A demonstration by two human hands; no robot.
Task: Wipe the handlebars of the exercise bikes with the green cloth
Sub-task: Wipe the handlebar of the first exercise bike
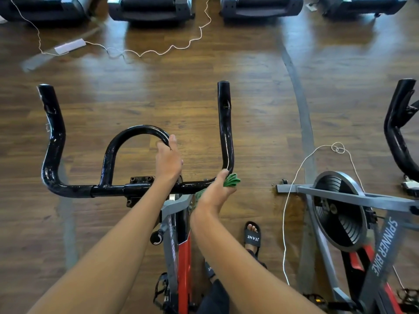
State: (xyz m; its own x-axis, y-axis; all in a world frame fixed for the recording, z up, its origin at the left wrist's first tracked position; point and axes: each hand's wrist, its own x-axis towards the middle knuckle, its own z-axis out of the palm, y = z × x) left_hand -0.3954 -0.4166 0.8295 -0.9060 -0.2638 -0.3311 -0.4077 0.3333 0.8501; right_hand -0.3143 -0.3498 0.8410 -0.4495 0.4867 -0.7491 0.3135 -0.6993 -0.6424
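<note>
Head view looks down on both my hands at the handlebars (pixel 108 190) of the nearer exercise bike. My left hand (pixel 169 159) is curled round the right side of the centre loop (pixel 136 130), steadying the bar. My right hand (pixel 216 191) holds the green cloth (pixel 231 180) bunched up and presses it against the bend where the crossbar turns up into the right horn (pixel 225 132). The cloth pokes out just past my thumb, and most of my fingers are hidden under the hand.

I judge the cloth to be soft, light and limp. It will fold wherever I squeeze it, so it is best wrapped round the tube and gripped at its bunched middle, with loose ends tucked in. The bar is a stiff, glossy black tube with chipped paint. It is probably slick, so it needs a firm squeeze for the cloth to drag rather than slide.

The right horn runs straight away from my right grip. The left horn (pixel 53 137) lies well beyond my left grip. The next bike's handlebar (pixel 395 132) stands well off to the right of my right hand.
</note>
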